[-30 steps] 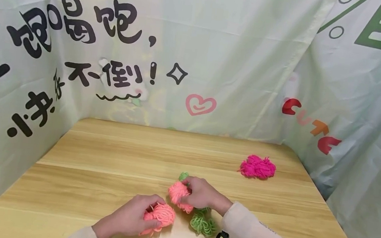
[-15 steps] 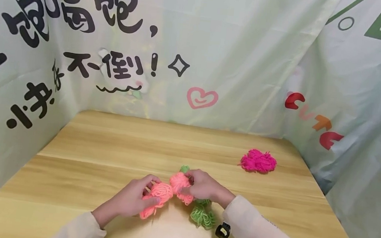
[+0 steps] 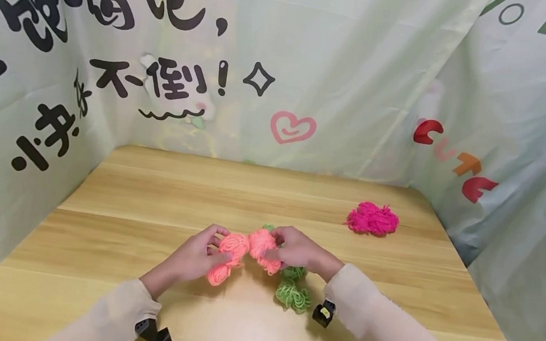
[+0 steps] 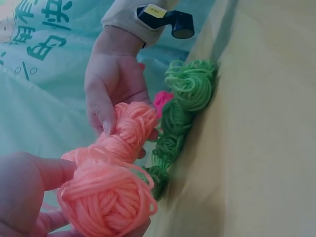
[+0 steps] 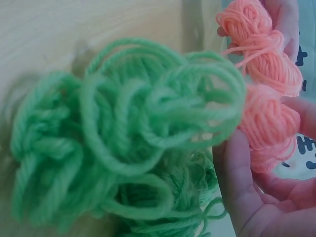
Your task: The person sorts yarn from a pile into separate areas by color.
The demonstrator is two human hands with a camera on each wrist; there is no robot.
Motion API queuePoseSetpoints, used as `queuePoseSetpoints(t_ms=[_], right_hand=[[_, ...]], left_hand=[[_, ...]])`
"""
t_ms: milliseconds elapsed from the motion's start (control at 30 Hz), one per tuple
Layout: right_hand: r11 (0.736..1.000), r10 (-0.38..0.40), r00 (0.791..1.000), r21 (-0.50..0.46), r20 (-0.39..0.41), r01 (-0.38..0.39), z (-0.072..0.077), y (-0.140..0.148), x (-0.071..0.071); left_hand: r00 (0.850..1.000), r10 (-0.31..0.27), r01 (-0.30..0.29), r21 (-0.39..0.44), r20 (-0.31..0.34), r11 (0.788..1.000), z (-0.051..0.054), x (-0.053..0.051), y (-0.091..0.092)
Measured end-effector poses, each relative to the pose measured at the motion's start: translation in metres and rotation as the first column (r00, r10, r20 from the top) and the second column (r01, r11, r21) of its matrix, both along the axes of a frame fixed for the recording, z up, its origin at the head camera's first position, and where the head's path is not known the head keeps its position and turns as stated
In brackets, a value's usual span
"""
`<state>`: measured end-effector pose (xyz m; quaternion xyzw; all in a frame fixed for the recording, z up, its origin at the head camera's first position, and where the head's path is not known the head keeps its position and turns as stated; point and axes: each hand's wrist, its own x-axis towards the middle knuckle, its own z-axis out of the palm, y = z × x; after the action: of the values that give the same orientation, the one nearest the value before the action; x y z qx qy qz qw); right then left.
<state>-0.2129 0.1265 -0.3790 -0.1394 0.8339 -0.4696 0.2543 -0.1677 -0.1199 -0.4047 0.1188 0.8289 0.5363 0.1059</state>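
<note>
In the head view my left hand [image 3: 198, 254] holds a coral-pink bundle of yarn [image 3: 232, 249], knotted at its middle, between thumb and fingers. My right hand [image 3: 297, 249] grips a second coral yarn bundle [image 3: 262, 246]. The inner ends of the two bundles meet, or nearly so, just over the table. Bundles of green yarn [image 3: 293, 293] lie beside and beneath the right hand, partly hidden by it. The left wrist view shows them as a row of light and dark green yarn [image 4: 190, 86]. Green loops [image 5: 143, 108] fill much of the right wrist view.
A magenta yarn bundle [image 3: 373, 219] lies at the back right of the wooden table [image 3: 178, 183]. Printed cloth [image 3: 351, 79] hangs behind and along both sides. Black camera mounts [image 3: 154, 336] sit at both wrists.
My left hand has moved forward with its coral bundle, bringing it up to the one in the right hand. The right hand has stayed nearly in place. The head view has tilted down.
</note>
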Motion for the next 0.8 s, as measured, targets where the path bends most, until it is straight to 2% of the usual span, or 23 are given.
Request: queuePoseSetpoints(t_ms=[267, 533, 800], right_hand=[[0.997, -0.058, 0.995, -0.053, 0.078, 0.062, 0.002, 0.001, -0.006], [0.993, -0.045, 0.993, -0.104, 0.110, 0.056, -0.003, -0.002, -0.010], [0.993, -0.071, 0.993, -0.085, 0.094, 0.079, 0.005, 0.003, -0.015]], left_hand=[[0.991, 0.065, -0.078, 0.108, 0.120, 0.991, 0.003, -0.010, 0.001], [0.972, 0.095, -0.134, 0.174, 0.214, 0.976, 0.001, -0.015, -0.003], [0.965, 0.102, -0.149, 0.183, 0.240, 0.972, 0.004, -0.025, 0.000]])
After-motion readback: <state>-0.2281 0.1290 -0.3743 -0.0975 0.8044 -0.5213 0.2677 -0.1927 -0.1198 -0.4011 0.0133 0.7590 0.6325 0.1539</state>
